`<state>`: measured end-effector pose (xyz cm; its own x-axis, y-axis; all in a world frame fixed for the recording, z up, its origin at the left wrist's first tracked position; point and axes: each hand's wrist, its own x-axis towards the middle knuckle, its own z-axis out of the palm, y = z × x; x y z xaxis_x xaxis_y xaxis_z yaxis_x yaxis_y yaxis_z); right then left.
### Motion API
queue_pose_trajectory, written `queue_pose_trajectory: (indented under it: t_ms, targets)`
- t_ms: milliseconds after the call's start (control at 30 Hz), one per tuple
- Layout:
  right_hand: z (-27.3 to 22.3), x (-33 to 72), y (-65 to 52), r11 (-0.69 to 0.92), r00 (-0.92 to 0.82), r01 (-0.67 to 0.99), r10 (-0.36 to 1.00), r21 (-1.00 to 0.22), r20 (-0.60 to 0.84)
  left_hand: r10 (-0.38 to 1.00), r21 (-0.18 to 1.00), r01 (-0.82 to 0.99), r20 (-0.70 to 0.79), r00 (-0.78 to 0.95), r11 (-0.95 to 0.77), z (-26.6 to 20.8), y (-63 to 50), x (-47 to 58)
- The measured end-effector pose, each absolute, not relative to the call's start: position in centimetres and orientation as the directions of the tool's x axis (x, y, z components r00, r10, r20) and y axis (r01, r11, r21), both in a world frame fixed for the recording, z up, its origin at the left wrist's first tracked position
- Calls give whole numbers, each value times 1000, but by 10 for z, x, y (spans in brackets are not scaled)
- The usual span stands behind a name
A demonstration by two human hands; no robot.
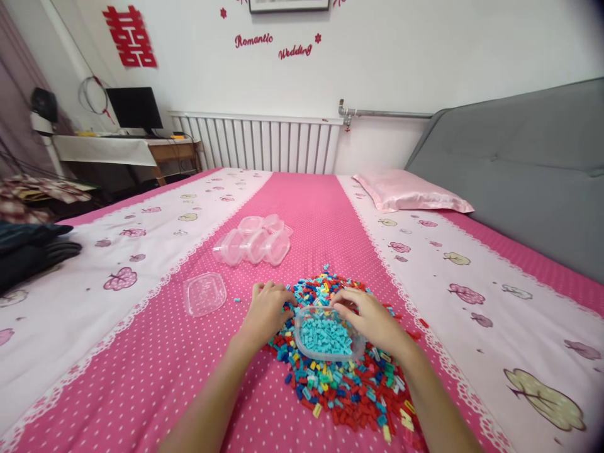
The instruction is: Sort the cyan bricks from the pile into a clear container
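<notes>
A clear plastic box (302, 347) holding many light-blue toy bricks (325, 335) stands on a spread pile of mixed small bricks (352, 402) in red, blue, yellow, green and other colours. My left hand (270, 307) is at the pile's left edge, just left of the box, its fingers curled down among the bricks. Over the box's far right rim is my right hand (361, 309), thumb and fingers bent close together. Whatever either hand may hold is hidden or too small to make out.
Left of the pile lies a clear lid (205, 294), with one loose blue brick (237, 300) near it. Several clear containers (255, 242) are grouped farther back on the pink bedspread (302, 201). A pink pillow (413, 190) and dark clothing (38, 251) lie at the sides.
</notes>
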<state>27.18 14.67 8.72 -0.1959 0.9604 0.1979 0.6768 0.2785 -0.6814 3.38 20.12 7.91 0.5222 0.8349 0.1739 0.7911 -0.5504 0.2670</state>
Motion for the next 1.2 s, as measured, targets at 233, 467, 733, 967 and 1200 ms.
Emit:
queue_pose_trajectory:
  t_ms: [233, 467, 733, 967, 1200]
  targets:
    - [89, 272, 145, 266, -201, 661, 964, -701, 176, 852, 317, 791, 197, 485, -523, 78, 203, 32]
    - [88, 272, 146, 270, -212, 667, 962, -694, 170, 876, 503, 717, 288, 387, -482, 83, 209, 30]
    - [94, 263, 144, 419, -180, 621, 898, -662, 400, 824, 776, 364, 332, 458, -515, 92, 201, 40]
    - [98, 243, 141, 592, -255, 545, 791, -593, 556, 792, 896, 122, 305, 529, -427, 93, 198, 42]
    - [94, 239, 142, 602, -223, 553, 773, -577, 593, 789, 973, 7, 184, 586, -232, 89, 196, 45]
